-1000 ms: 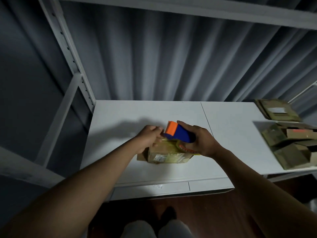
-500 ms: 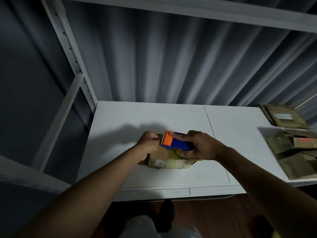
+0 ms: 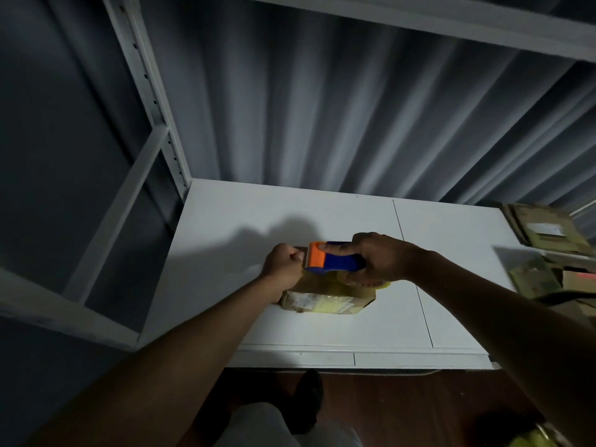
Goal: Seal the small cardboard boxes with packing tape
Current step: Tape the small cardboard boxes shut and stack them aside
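Note:
A small cardboard box (image 3: 325,300) with a label and yellowish tape on its front lies on the white table (image 3: 245,221). My right hand (image 3: 382,258) grips a blue tape dispenser (image 3: 335,261) with an orange blade end, held flat over the box top. My left hand (image 3: 283,264) is closed in a fist at the box's left end, right against the dispenser's serrated edge. Whether it pinches the tape end is hidden. The roll of tape shows only as a yellow sliver under my right hand.
More cardboard boxes (image 3: 548,230) and flattened cartons (image 3: 532,277) are piled at the table's right edge. A white shelf upright (image 3: 151,101) stands at the back left, a grey curtain behind the table. My legs and a dark shoe (image 3: 309,401) are below the front edge.
The dispenser has tipped down from raised to flat on the box top and slid left toward my left hand. My left hand has stayed at the box's left end.

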